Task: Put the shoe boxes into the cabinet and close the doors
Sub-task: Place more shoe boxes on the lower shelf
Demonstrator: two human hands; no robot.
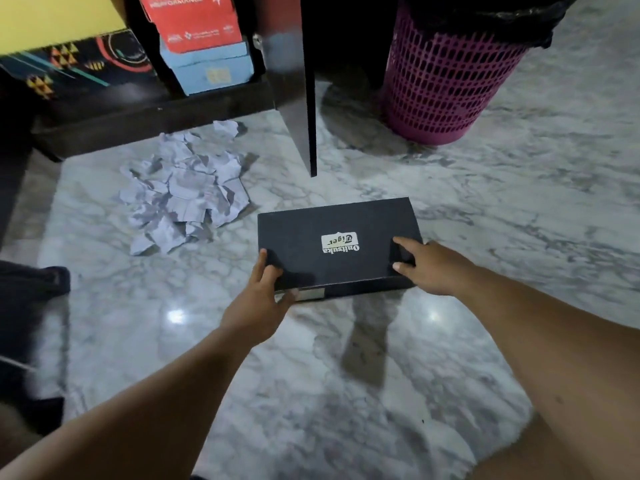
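Black shoe box (337, 244) lies flat on the marble floor (346, 375), held at its near corners: the left hand (258, 301) clasps the near-left corner, thumb on the lid, and the right hand (427, 266) presses the near-right corner with spread fingers. Its lid bears a pale label. Beyond the hands the cabinet (145, 109) stands open, its dark door (294, 81) swung out, with a red box (194, 22) over a blue box (211, 69) inside. Crumpled paper (183, 185) lies beyond the left hand; a pink basket (450, 74), lined with a black bag, stands beyond the right.
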